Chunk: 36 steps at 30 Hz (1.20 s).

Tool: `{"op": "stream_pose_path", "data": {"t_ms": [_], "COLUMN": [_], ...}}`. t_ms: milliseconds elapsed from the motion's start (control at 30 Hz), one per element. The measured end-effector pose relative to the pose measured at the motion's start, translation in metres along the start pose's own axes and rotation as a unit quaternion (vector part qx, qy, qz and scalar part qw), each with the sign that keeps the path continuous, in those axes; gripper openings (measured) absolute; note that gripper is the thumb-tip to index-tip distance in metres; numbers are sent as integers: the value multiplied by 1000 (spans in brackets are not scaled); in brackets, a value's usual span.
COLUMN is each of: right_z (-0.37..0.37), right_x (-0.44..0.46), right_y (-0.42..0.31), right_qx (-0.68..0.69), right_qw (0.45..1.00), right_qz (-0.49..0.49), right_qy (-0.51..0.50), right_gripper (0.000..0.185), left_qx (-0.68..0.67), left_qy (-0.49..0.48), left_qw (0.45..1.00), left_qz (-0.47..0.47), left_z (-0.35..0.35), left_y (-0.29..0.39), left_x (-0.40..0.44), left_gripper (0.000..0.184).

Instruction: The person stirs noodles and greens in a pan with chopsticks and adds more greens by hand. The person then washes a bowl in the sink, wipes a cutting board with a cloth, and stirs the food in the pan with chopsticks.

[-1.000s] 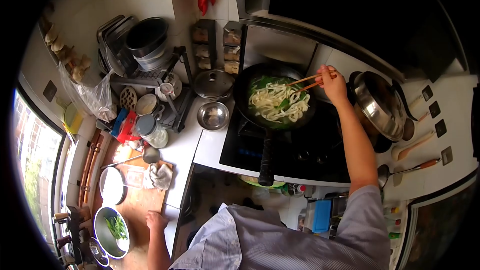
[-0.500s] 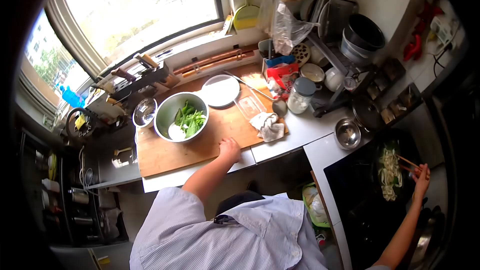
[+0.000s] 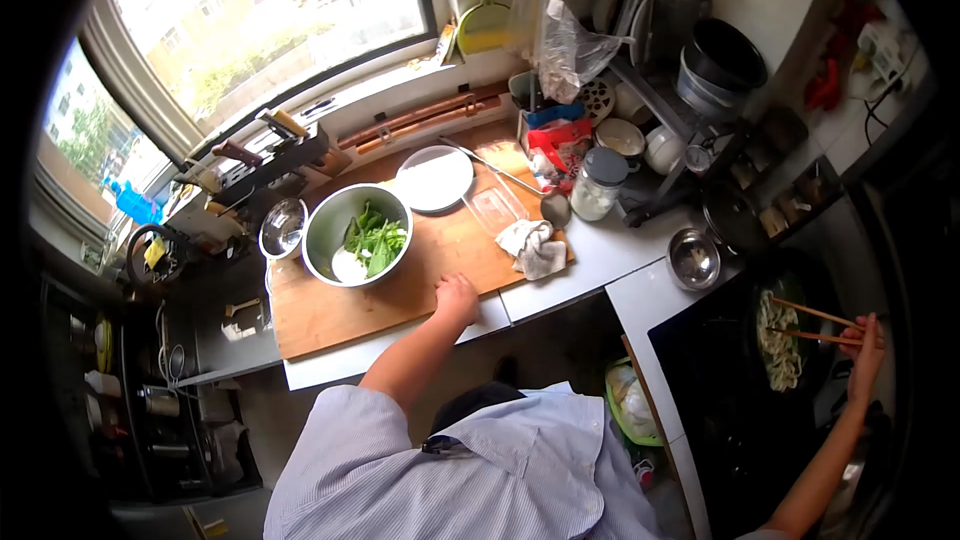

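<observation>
A: Wooden, slim, light-brown chopsticks (image 3: 815, 312): who had them?

B: Right hand (image 3: 864, 345), right side of the scene. Fingers closed around the pair, tips down at the pale, flat noodle strips (image 3: 780, 352) in the round black pan (image 3: 815, 368) on the dark cooktop (image 3: 700, 360).

A: Left hand (image 3: 457, 300)?

B: At the near edge of the rectangular brown wooden board (image 3: 330, 322). Fingers loosely curled; couldn't tell if they gripped the edge.

A: Progress?

B: My read: partway. Done: noodles in the pan, chopsticks on them. Left: noodles not yet out of it, and a batch of bright green leafy vegetables (image 3: 384, 248) sat apart on the board side. Couldn't judge how cooked the noodles were.

A: Containers?

B: Large round bowl with a pale green inside (image 3: 322, 232), left on the board: greens, plus a white patch at the bottom I couldn't identify. Small shiny steel bowl (image 3: 283, 228) just left of it. Round white plate (image 3: 434, 178) and clear plastic tray (image 3: 497, 210) farther right.

A: Right corner?

B: Glass jar with a grey lid (image 3: 598, 185), white contents, type unclear. Second round steel bowl (image 3: 693, 258) near the cooktop's far left corner; couldn't make out its contents.
</observation>
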State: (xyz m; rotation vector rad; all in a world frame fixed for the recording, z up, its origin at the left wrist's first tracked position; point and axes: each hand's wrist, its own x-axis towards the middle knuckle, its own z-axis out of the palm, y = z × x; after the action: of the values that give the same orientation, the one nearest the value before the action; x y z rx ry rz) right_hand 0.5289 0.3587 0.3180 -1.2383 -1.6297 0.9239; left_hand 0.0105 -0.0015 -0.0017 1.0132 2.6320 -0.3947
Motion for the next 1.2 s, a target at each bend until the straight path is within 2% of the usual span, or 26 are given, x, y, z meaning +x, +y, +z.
{"op": "stream_pose_path", "data": {"t_ms": [133, 267, 367, 467, 500, 567, 667, 733, 800, 867, 967, 1200], "right_z": [10, -19, -45, -62, -68, -76, -90, -89, -77, -66, -50, -25], "right_x": [-17, -11, -4, -7, -9, -9, -7, -8, -13, -14, -15, -11], "right_y": [14, 55, 74, 59, 54, 47, 60, 76, 85, 90, 101, 97], "right_qx": [-62, -131, -147, -153, -159, -134, -140, -73, -17, 42, 102, 183], "right_qw": [995, 990, 989, 983, 981, 968, 962, 973, 969, 963, 956, 951], "right_qz": [41, 27, -12, -21, -16, -12, 32, 83, 105, 161, 200, 201], "right_qy": [-68, -33, 20, 103, 113, 212, 232, 202, 222, 211, 189, 146], "right_gripper": [34, 33, 32, 35, 35, 37, 39, 40, 39, 38, 38, 39], "left_qx": [-2, 8, -2, 25, 28, 37, 39, 87, 56, 92, 104, 122], "left_qy": [-13, -13, -30, -21, -21, -27, -33, -11, -50, -25, -46, -29], "left_qw": [1000, 999, 999, 999, 999, 998, 998, 995, 996, 994, 992, 989], "left_qz": [7, 29, 16, 18, 30, 33, 30, 48, 52, 60, 61, 81], "left_z": [-14, -8, -22, -16, -21, -30, -15, 0, -26, 6, -5, 3], "left_y": [3, -2, 3, 2, 5, 6, 1, -3, 6, -5, -3, -6], "left_x": [-8, -5, -10, -6, -9, -15, -2, 7, -5, 15, 10, 17], "left_gripper": [65, 65, 67, 69, 69, 70, 75, 85, 97, 110, 119, 124]}}
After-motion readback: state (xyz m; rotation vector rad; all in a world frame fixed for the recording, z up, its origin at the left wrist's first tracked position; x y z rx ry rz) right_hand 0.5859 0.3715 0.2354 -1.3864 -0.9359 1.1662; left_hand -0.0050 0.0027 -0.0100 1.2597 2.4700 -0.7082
